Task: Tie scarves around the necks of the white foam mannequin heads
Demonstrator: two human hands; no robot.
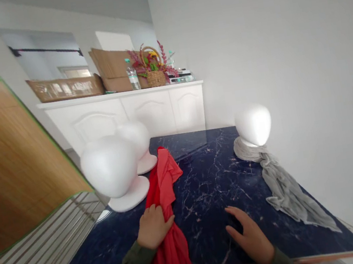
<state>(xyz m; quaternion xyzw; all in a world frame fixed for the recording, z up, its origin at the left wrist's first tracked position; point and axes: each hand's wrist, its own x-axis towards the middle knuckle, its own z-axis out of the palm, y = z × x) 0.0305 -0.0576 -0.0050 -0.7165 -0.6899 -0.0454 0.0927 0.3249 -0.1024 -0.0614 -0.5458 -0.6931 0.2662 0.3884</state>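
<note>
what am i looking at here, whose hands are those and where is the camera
There is one picture, taken by a camera worn on a person's head, looking forward and down. The hands at the bottom are that person's own; no machine is involved.

The left hand is closed on a red scarf that lies on a dark marbled table and hangs over its near edge. The right hand rests flat and open on the table, holding nothing.

On the table stand three white foam heads: two at the left and one at the right with a grey scarf wrapped at its base and trailing toward the near edge. A white cabinet stands behind.
</note>
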